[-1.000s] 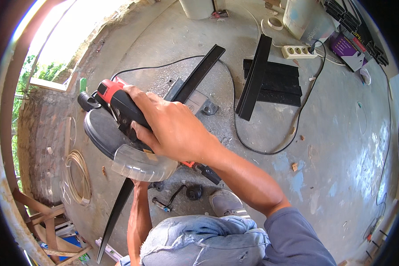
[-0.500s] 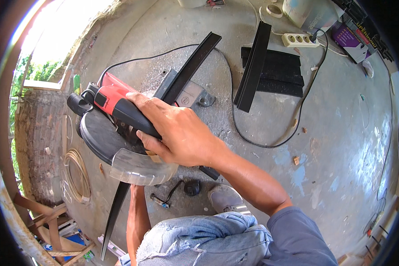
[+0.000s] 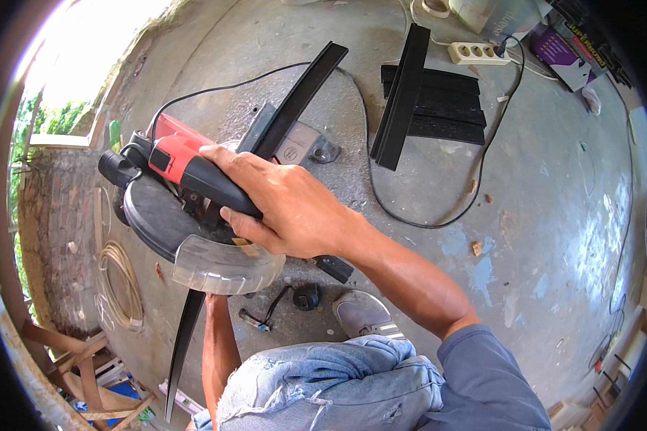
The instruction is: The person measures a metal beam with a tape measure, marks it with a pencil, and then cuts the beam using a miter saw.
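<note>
My right hand point(image 3: 287, 205) is wrapped round the black handle of a red and black miter saw point(image 3: 147, 212). The saw's clear plastic blade guard point(image 3: 226, 269) curves below that handle. Under the saw head lies a long black channel strip point(image 3: 302, 93); its far end points to the upper right, and its near end comes out beside my left forearm point(image 3: 220, 345). My left hand itself is hidden behind the guard, fingers included. The grey saw base point(image 3: 305, 144) shows next to the strip. Where the blade meets the strip is covered.
More black strips point(image 3: 404, 97) lie across short black pieces point(image 3: 447, 108) on the concrete floor. A black cord point(image 3: 438, 225) loops toward a white power strip point(image 3: 478, 53). A tape measure point(image 3: 306, 297) sits near my shoe point(image 3: 359, 314). Coiled cable point(image 3: 120, 286) rests at left.
The whole view has shifted slightly, so everything appears a little higher and farther left. My right hand stays on the saw handle, and the saw head looks the same against its base.
</note>
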The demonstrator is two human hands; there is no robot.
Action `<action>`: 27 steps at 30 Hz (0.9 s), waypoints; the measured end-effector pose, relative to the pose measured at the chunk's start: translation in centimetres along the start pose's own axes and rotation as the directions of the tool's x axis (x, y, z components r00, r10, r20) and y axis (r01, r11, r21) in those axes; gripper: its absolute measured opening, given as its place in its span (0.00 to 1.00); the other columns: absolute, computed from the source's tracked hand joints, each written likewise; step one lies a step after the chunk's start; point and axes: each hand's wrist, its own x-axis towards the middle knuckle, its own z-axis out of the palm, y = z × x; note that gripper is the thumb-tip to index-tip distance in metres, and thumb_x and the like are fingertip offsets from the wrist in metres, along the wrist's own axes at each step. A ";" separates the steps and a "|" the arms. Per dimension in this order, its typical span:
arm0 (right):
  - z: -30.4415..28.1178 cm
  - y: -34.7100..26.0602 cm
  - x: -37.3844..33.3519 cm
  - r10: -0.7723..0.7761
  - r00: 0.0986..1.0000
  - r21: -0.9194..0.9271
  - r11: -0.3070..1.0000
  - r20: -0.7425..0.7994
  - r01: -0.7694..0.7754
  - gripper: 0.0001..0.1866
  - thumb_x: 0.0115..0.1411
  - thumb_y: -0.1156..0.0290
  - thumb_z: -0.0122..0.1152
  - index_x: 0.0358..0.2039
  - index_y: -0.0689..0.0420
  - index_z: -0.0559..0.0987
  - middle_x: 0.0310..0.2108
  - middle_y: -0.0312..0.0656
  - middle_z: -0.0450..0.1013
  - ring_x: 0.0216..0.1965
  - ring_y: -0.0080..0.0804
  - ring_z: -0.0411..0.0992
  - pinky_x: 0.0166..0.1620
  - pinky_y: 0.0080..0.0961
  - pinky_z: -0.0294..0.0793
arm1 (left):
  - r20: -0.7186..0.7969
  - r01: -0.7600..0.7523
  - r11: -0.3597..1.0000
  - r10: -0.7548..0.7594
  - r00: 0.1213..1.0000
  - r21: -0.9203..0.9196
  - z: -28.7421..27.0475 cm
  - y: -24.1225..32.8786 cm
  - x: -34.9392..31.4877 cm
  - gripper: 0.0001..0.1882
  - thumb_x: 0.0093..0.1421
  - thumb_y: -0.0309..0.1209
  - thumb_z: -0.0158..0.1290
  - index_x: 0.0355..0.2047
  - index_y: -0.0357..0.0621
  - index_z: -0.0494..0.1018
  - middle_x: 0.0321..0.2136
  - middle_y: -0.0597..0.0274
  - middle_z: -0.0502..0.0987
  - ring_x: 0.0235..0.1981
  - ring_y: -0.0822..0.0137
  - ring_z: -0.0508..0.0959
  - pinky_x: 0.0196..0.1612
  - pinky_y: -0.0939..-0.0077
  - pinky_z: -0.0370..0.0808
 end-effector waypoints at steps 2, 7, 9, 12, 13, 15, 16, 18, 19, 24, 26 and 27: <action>0.1 0.2 0.1 -0.049 0.999 0.002 0.999 -0.022 0.049 0.36 0.57 0.68 0.60 0.65 0.61 0.60 0.54 0.59 0.71 0.39 0.60 0.76 0.40 0.45 0.78 | -0.001 0.000 1.000 0.000 1.000 -0.002 0.0 0.0 0.0 0.28 0.51 0.41 0.61 0.46 0.30 0.74 0.54 0.39 0.68 0.57 0.43 0.65 0.58 0.48 0.60; 0.1 0.1 0.1 -0.033 0.999 0.003 0.999 -0.008 0.034 0.37 0.57 0.68 0.60 0.65 0.62 0.60 0.54 0.60 0.70 0.41 0.61 0.76 0.41 0.46 0.78 | -0.003 -0.001 1.000 0.001 1.000 0.003 0.0 -0.1 0.0 0.28 0.52 0.41 0.61 0.46 0.30 0.74 0.54 0.39 0.68 0.57 0.43 0.65 0.58 0.49 0.60; 0.2 0.1 0.1 -0.048 0.999 -0.004 0.999 -0.016 0.048 0.37 0.57 0.68 0.60 0.65 0.62 0.60 0.54 0.60 0.70 0.40 0.61 0.76 0.41 0.46 0.78 | -0.007 -0.001 1.000 0.001 1.000 0.002 0.0 -0.1 0.0 0.27 0.52 0.41 0.61 0.46 0.30 0.74 0.54 0.39 0.68 0.57 0.43 0.65 0.58 0.49 0.60; 0.0 0.0 0.1 -0.034 0.999 0.013 0.999 0.001 0.034 0.37 0.56 0.68 0.60 0.65 0.62 0.59 0.54 0.61 0.70 0.40 0.61 0.76 0.41 0.46 0.78 | -0.007 -0.002 1.000 0.002 1.000 0.004 0.0 -0.2 0.1 0.27 0.52 0.40 0.61 0.46 0.30 0.74 0.54 0.39 0.68 0.57 0.43 0.65 0.58 0.49 0.60; -0.1 -0.1 0.2 -0.026 1.000 0.025 0.999 0.009 0.026 0.37 0.56 0.68 0.60 0.65 0.62 0.59 0.54 0.61 0.70 0.40 0.61 0.76 0.41 0.46 0.78 | -0.009 -0.003 1.000 0.003 1.000 0.004 -0.1 -0.2 0.1 0.27 0.52 0.40 0.61 0.45 0.30 0.74 0.54 0.39 0.68 0.57 0.43 0.65 0.58 0.49 0.60; -0.1 -0.1 0.2 -0.018 1.000 0.038 0.999 0.019 0.017 0.37 0.56 0.68 0.60 0.65 0.62 0.59 0.53 0.62 0.70 0.40 0.61 0.76 0.41 0.46 0.78 | -0.008 -0.001 1.000 0.001 1.000 0.006 0.0 -0.2 0.0 0.27 0.52 0.40 0.61 0.45 0.30 0.74 0.54 0.39 0.68 0.57 0.44 0.65 0.58 0.49 0.60; -0.1 -0.1 0.2 -0.023 1.000 0.035 0.999 0.013 0.022 0.37 0.56 0.68 0.60 0.65 0.62 0.59 0.53 0.62 0.70 0.40 0.61 0.76 0.41 0.46 0.78 | -0.010 -0.003 1.000 0.003 1.000 0.009 -0.1 -0.2 0.0 0.27 0.52 0.40 0.61 0.45 0.30 0.74 0.54 0.39 0.68 0.57 0.44 0.65 0.58 0.49 0.60; 0.0 0.0 0.2 -0.028 1.000 0.033 0.999 0.008 0.027 0.37 0.56 0.68 0.60 0.65 0.61 0.59 0.53 0.62 0.70 0.40 0.61 0.76 0.41 0.46 0.78 | -0.012 -0.004 1.000 0.004 1.000 0.007 0.0 -0.1 0.0 0.27 0.52 0.40 0.61 0.45 0.30 0.74 0.54 0.39 0.68 0.57 0.44 0.65 0.58 0.49 0.60; 0.1 0.1 0.2 -0.038 0.999 0.024 0.999 -0.002 0.038 0.37 0.56 0.68 0.60 0.65 0.61 0.59 0.53 0.62 0.71 0.40 0.61 0.76 0.41 0.46 0.78 | -0.010 -0.003 1.000 0.004 1.000 0.006 0.0 -0.2 0.0 0.27 0.52 0.40 0.61 0.45 0.30 0.74 0.54 0.39 0.69 0.57 0.44 0.65 0.58 0.49 0.60; 0.1 0.0 0.2 -0.038 0.999 0.016 0.999 -0.002 0.038 0.37 0.57 0.68 0.60 0.65 0.61 0.59 0.52 0.62 0.71 0.39 0.61 0.76 0.41 0.46 0.78 | -0.012 -0.005 1.000 0.005 1.000 0.004 0.0 -0.2 0.0 0.26 0.52 0.40 0.61 0.45 0.30 0.74 0.53 0.40 0.69 0.56 0.44 0.65 0.57 0.49 0.60; 0.1 0.0 0.2 -0.041 0.999 0.009 0.999 -0.006 0.041 0.37 0.57 0.68 0.60 0.65 0.61 0.59 0.51 0.62 0.71 0.40 0.61 0.76 0.41 0.46 0.78 | -0.014 -0.007 1.000 0.007 1.000 0.004 -0.1 -0.3 0.0 0.26 0.52 0.40 0.60 0.45 0.31 0.74 0.53 0.40 0.69 0.56 0.44 0.65 0.57 0.49 0.60; 0.2 0.1 0.2 -0.042 0.999 0.011 0.999 -0.006 0.042 0.37 0.57 0.68 0.60 0.65 0.61 0.59 0.51 0.62 0.71 0.40 0.61 0.76 0.41 0.46 0.78 | -0.013 -0.006 1.000 0.006 1.000 0.004 -0.1 -0.3 -0.1 0.26 0.52 0.40 0.60 0.45 0.31 0.74 0.53 0.40 0.69 0.56 0.44 0.65 0.57 0.49 0.60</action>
